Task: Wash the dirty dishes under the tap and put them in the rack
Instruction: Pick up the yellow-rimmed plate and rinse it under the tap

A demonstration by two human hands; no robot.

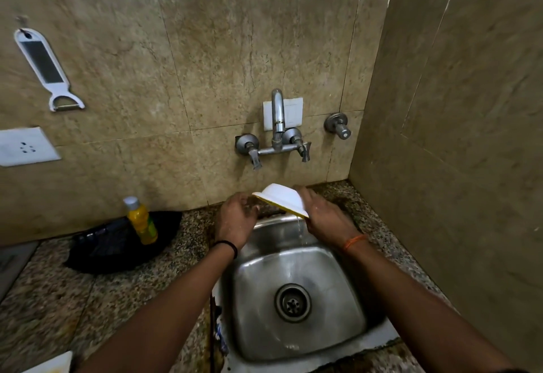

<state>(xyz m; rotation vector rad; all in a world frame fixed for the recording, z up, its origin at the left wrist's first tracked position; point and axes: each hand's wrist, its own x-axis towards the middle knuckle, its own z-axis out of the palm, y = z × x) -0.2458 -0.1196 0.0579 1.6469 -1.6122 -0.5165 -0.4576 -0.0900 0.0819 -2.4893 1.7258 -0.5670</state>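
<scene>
A small white bowl (281, 198) with a yellow rim is held tilted, almost upside down, above the back of the steel sink (346, 299). Water runs off its lower right edge into the basin. My right hand (321, 214) grips the bowl from the right side. My left hand (235, 220) is at the bowl's left rim with curled fingers; whether they touch the rim is hard to tell. The tap (277, 120) is on the wall above the bowl.
A yellow bottle (142, 221) stands in a black rack or basket (117, 243) on the speckled counter at left. A white peeler (44, 68) hangs on the wall, with a socket (25, 146) below it. A tiled side wall is close on the right.
</scene>
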